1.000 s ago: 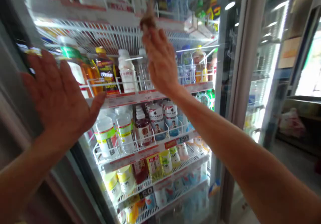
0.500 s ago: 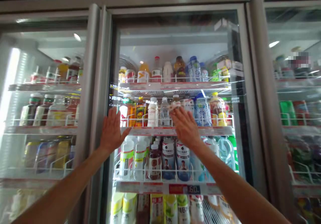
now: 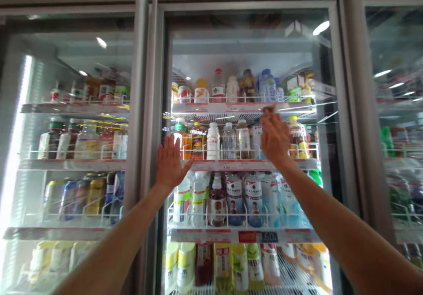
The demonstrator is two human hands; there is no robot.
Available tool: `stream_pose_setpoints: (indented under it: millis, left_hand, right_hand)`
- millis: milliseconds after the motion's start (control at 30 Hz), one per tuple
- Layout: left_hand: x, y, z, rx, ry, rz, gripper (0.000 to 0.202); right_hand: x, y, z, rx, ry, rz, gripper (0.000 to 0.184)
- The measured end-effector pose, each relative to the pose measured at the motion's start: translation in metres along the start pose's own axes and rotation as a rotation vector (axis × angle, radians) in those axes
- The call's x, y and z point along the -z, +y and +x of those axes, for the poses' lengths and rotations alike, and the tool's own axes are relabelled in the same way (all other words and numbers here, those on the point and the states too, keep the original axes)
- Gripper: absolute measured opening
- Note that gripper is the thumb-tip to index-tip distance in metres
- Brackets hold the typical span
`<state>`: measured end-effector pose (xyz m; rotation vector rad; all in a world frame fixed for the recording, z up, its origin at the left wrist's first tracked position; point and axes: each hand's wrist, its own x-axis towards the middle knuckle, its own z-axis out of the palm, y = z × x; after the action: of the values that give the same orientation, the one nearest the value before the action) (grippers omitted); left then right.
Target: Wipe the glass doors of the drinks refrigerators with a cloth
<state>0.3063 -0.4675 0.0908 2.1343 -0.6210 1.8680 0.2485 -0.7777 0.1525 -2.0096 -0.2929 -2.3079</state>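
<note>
So, a drinks cooler is being faced straight on here, and both arms are stretched out toward the middle glass door (image 3: 238,53). That door lies directly ahead on the far side of both hands, its long axis upright, and its left edge is run along by a metal frame (image 3: 157,88).

The left hand (image 3: 171,163) is held flat with fingers up and thumb out wide, right by that edge, so the frame is nearer to it than to the other hand. Whether the glass is actually being pressed can't be told.

The right hand (image 3: 276,138) is placed higher and farther right, tilted a bit left, fingers kept close together. A small brown patch (image 3: 269,109) is seen just past its fingertips; rag or reflection, can't be told, so nothing can be sworn to as gripped.

Behind the pane, a yellow-capped bottle (image 3: 297,138) is seen just right of that hand, and 2 bottles with portrait labels (image 3: 254,200) are lined up lower down, between the 2 arms.
</note>
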Motion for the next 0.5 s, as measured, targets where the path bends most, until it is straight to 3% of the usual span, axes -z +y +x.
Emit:
stream_pose_setpoints:
  millis: [67,133,233,300,367,433,500]
  left_hand:
    - [-0.001,0.000,0.000,-0.011,0.014,-0.014,0.079]
    - [-0.001,0.000,0.000,-0.019,0.028,-0.030,0.078]
    - [-0.002,-0.002,0.000,-0.018,0.045,-0.038,0.077]
    - [-0.003,-0.003,-0.001,-0.025,0.055,-0.021,0.076]
    - [-0.005,-0.004,-0.002,-0.046,0.070,0.007,0.075]
    - [-0.006,-0.005,-0.002,-0.067,0.094,0.031,0.072]
    - [-0.008,-0.006,-0.002,-0.085,0.126,0.051,0.069]
  right_hand:
    - [-0.003,0.008,0.007,-0.132,0.151,-0.026,0.046]
    - [-0.015,-0.013,0.009,-0.104,0.169,-0.012,0.047]
    - [-0.032,-0.063,0.004,0.181,-0.038,0.019,0.048]
    - [-0.032,-0.072,0.001,0.319,-0.167,0.021,0.048]
    - [-0.023,-0.054,0.005,0.244,-0.146,-0.015,0.046]
    - [-0.016,-0.030,0.011,0.010,0.007,-0.072,0.045]
    - [-0.017,-0.024,0.014,-0.131,0.141,-0.097,0.045]
